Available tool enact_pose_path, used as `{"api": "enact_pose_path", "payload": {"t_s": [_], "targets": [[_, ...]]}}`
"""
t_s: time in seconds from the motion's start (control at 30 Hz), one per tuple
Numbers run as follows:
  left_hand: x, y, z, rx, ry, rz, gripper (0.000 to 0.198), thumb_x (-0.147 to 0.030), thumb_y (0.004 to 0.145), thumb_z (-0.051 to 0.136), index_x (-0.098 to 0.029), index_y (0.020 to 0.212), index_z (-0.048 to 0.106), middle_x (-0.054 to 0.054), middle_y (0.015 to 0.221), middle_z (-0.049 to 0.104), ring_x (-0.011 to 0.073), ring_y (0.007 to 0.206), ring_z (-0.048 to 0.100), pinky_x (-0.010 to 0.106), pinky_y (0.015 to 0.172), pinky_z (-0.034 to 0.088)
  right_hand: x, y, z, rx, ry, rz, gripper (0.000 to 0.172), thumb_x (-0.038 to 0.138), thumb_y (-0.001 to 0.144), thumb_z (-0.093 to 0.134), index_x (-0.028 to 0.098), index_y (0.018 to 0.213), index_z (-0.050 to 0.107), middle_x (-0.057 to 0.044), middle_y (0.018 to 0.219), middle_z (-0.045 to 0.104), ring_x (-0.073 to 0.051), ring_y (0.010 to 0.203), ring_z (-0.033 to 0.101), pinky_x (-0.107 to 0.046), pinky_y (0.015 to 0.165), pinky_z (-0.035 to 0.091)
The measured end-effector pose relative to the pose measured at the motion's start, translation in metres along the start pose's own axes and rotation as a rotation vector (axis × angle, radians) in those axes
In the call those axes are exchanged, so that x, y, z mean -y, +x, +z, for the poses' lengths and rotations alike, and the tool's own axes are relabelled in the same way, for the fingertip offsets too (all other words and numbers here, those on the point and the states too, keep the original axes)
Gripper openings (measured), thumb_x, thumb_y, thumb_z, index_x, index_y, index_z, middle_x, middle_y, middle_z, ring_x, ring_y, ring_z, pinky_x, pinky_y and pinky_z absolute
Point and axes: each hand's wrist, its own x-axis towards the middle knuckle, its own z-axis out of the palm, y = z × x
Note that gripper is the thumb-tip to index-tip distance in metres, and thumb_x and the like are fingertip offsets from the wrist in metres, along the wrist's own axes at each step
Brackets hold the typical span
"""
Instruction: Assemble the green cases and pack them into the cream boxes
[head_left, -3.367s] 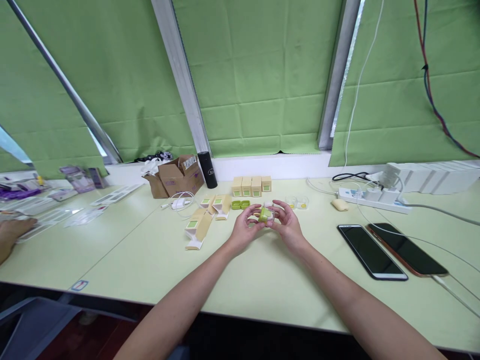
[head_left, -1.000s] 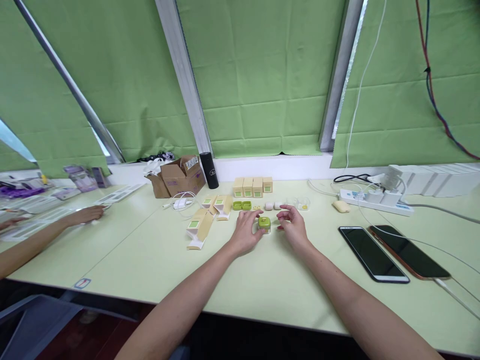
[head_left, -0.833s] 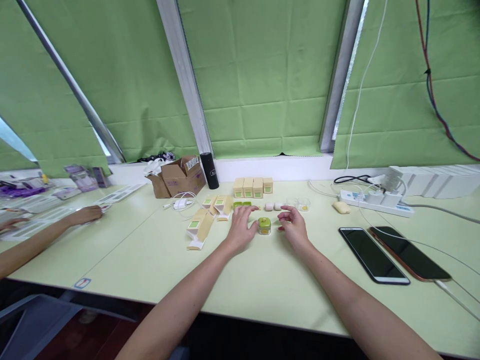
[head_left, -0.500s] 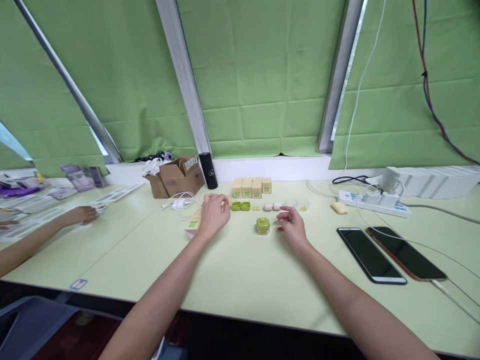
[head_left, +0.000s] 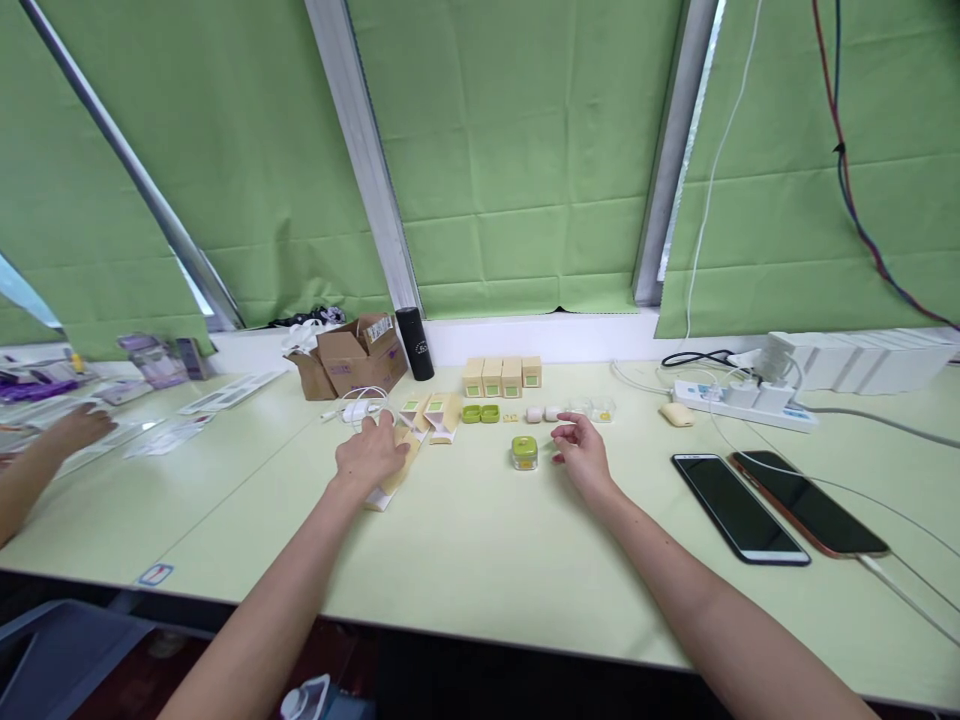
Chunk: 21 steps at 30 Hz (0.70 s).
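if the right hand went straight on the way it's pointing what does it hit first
Most likely the nearer small pale piece just beyond the right hand, though depth is hard to judge. The green-lidded jar sits left of that line.

your right: two phones [head_left: 739,507] flat on the table [head_left: 487,560], power strip [head_left: 742,398] behind them
back edge: cardboard box [head_left: 352,355], black bottle [head_left: 414,343] just beside it

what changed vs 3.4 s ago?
The left hand and right hand let go of the small green-lidded clear case, now standing on the pale green table. The left hand moved left onto a flat tan carton. The right hand stays by the case, empty. The two dark phones did not move.
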Motion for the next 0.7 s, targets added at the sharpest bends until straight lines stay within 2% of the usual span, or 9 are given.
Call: {"api": "enact_pose_path", "payload": {"t_s": [0.13,0.33,0.47,0.57,0.7], "targets": [[-0.003,-0.015,-0.008,-0.012,0.046,0.037,0.045,-0.037,0.091,0.047,-0.019,0.133,0.046,0.023,0.136,0.057,0.0401,0.109,0.069,0.049,0.082,0.055,0.000,0.000,0.000,0.005,-0.006,-0.005,0.047,0.035,0.065,0.064,0.025,0.110,0.061,-0.003,0.089,0.063,-0.022,0.088,0.061,-0.030,0.058,0.056],[-0.020,-0.044,-0.025,-0.037,0.038,0.121,0.045,-0.035,0.093,0.044,-0.020,0.135,0.045,0.021,0.132,0.059,0.0396,0.100,0.071,0.049,0.078,0.055,-0.003,0.001,0.000,0.011,-0.025,-0.016,0.047,0.034,0.067,0.063,0.024,0.113,0.060,-0.003,0.089,0.063,-0.024,0.089,0.061,-0.032,0.061,0.054],[-0.041,-0.060,-0.031,-0.131,-0.025,0.195,0.039,-0.035,0.099,0.039,-0.020,0.135,0.045,0.020,0.137,0.054,0.0358,0.096,0.072,0.046,0.078,0.054,0.003,-0.005,-0.001,-0.021,-0.173,-0.152,0.038,0.031,0.076,0.060,0.024,0.114,0.062,-0.004,0.092,0.067,-0.025,0.092,0.062,-0.040,0.079,0.053],[-0.062,-0.066,-0.032,-0.238,-0.113,0.253,0.036,-0.037,0.101,0.040,-0.021,0.133,0.044,0.018,0.138,0.052,0.0321,0.093,0.072,0.042,0.076,0.054,0.014,-0.015,0.001,-0.039,-0.345,-0.335,0.034,0.029,0.084,0.058,0.026,0.117,0.065,-0.006,0.103,0.071,-0.029,0.107,0.060,-0.049,0.099,0.045],[-0.093,-0.070,-0.033,-0.382,-0.262,0.323,0.038,-0.040,0.099,0.050,-0.023,0.132,0.044,0.014,0.138,0.052,0.0287,0.096,0.069,0.037,0.074,0.053,0.027,-0.030,0.009,0.035,-0.360,-0.450,0.028,0.029,0.088,0.060,0.029,0.115,0.067,-0.006,0.110,0.074,-0.031,0.116,0.059,-0.051,0.107,0.040]]}}
